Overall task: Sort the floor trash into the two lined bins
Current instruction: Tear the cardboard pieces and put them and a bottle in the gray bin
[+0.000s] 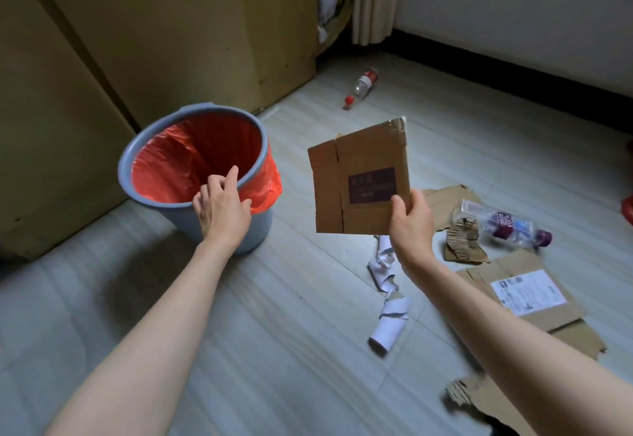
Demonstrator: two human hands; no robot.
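Note:
A grey bin (150, 148) with a red liner stands on the floor at the left, tipped a little toward me. My left hand (222, 204) grips its near rim, fingers over the edge. My right hand (412, 220) pinches the lower right corner of a flat brown cardboard piece (358, 178) with a dark label, held up in the air to the right of the bin. On the floor lie a clear bottle with a purple label (507, 226), a bottle with a red cap (361, 88), torn white paper (388, 298) and more cardboard (534, 302).
A tan cabinet (154, 35) stands right behind the bin. A white wall with a dark skirting (513, 72) runs along the far right. A red object (628, 209) shows at the right edge. Crumpled cardboard scraps (464, 242) lie beside the purple-label bottle.

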